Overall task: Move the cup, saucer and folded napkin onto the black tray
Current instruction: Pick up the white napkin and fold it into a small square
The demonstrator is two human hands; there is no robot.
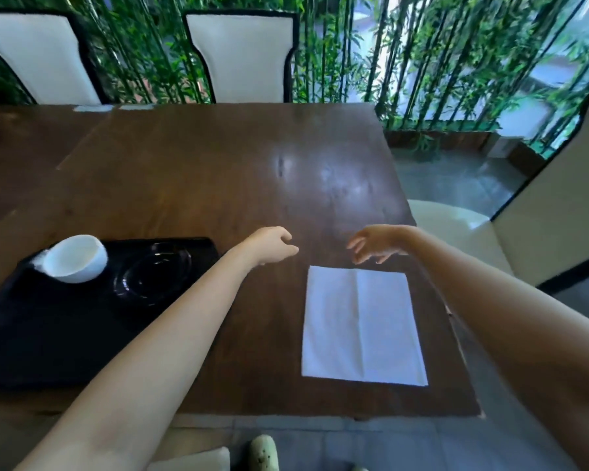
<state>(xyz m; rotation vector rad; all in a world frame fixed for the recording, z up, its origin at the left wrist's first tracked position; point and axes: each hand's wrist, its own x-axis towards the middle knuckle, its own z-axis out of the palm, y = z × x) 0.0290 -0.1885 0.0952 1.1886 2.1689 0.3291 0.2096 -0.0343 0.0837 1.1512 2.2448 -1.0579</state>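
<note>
The white cup (pixel 74 258) and dark saucer (pixel 152 277) sit on the black tray (pixel 31 334); the folded napkin (pixel 363 326) lies on the table (pixel 218 164). Left hand (pixel 272 244) loosely curled, right hand (pixel 376 244) open, both empty above its far edge. Next, I'd judge: pinch and lift it across.

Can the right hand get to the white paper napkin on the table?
Probably yes. The right hand hovers empty just beyond the flat white folded napkin on the brown wooden table, nothing between them.

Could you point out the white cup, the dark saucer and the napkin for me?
White cup (pixel 74 258), head view: its inside bowl.
Dark saucer (pixel 152 278), head view: its glossy middle.
Napkin (pixel 363 326), head view: beside the centre crease.
</note>
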